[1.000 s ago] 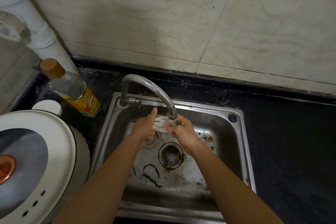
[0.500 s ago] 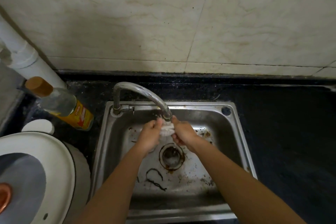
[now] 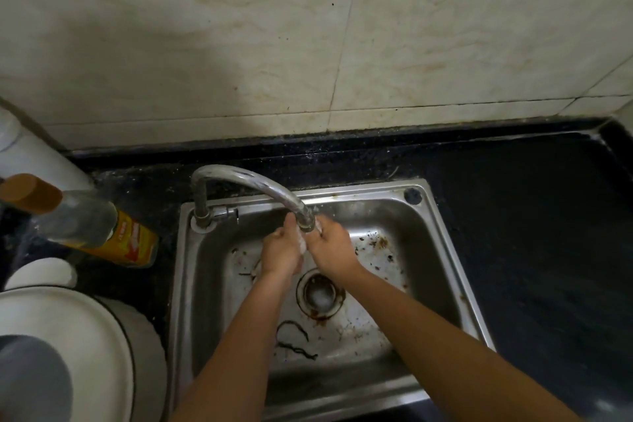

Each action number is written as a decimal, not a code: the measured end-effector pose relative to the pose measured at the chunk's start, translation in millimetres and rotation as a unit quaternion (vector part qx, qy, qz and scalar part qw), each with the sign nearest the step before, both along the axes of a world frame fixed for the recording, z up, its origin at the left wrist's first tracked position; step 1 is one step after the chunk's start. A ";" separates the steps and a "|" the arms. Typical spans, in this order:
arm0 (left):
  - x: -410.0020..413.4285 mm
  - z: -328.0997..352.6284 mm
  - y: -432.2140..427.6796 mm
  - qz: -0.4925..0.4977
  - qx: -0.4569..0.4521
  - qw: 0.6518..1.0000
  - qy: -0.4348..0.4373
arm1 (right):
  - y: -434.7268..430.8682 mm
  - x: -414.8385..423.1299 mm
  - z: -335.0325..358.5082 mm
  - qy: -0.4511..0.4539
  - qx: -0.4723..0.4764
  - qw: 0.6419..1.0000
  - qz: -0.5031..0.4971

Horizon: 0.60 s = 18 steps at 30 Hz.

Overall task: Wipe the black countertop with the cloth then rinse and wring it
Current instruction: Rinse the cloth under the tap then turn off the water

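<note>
Rinsing step: left hand (image 3: 281,250) and right hand (image 3: 330,245) have fingers clamped on the cloth (image 3: 302,247) (mostly hidden) under the faucet (image 3: 260,185), over the sink (image 3: 445,250). Best to knead it evenly in the stream, then twist hard.

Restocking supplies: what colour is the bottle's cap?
Brown; the cap shows best in the head view.
</note>
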State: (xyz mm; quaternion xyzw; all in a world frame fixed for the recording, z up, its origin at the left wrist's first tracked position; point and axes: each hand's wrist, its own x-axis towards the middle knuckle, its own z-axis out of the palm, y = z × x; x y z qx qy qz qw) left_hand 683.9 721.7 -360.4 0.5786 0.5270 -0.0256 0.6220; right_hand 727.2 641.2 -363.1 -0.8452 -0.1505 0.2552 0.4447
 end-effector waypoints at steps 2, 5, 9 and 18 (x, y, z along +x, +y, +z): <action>-2.1 -6.2 0.0 -0.020 0.021 0.999 -0.040 | 4.3 2.8 0.3 0.050 -0.006 0.996 -0.067; -11.9 -0.3 -3.7 -0.066 -0.061 0.991 -0.097 | 12.2 11.9 1.1 0.173 -0.084 0.971 -0.145; -21.3 -3.5 -2.4 -0.104 -0.036 0.991 -0.078 | 14.8 13.7 -0.2 0.190 -0.135 0.969 -0.086; -11.1 1.8 19.0 0.018 -0.007 1.000 -0.018 | 1.2 -5.7 26.3 0.204 0.069 0.971 0.107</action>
